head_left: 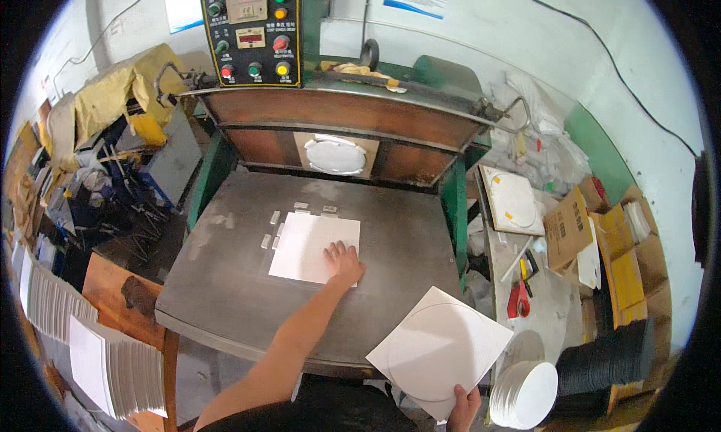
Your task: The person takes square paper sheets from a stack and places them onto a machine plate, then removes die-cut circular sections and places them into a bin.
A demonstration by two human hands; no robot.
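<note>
On the metal press bed (218, 274), my left hand (344, 264) lies with fingers spread on the right part of a white square sheet (304, 244). Small block-shaped stops (275, 218) line the sheet's far and left edges. My right hand (465, 408) pinches the lower corner of another white square card (443, 346), with a large circular outline on it. That card is held tilted over the bed's front right edge. Behind the bed, the raised brown press plate (338, 111) carries a round white-edged die (336, 156).
A control panel (251, 34) with buttons stands above the press. Stacked white sheets (90, 364) sit at the left. To the right are a pile of white discs (533, 391), red-handled scissors (518, 298), a cardboard box (568, 225) and a black stack (616, 357).
</note>
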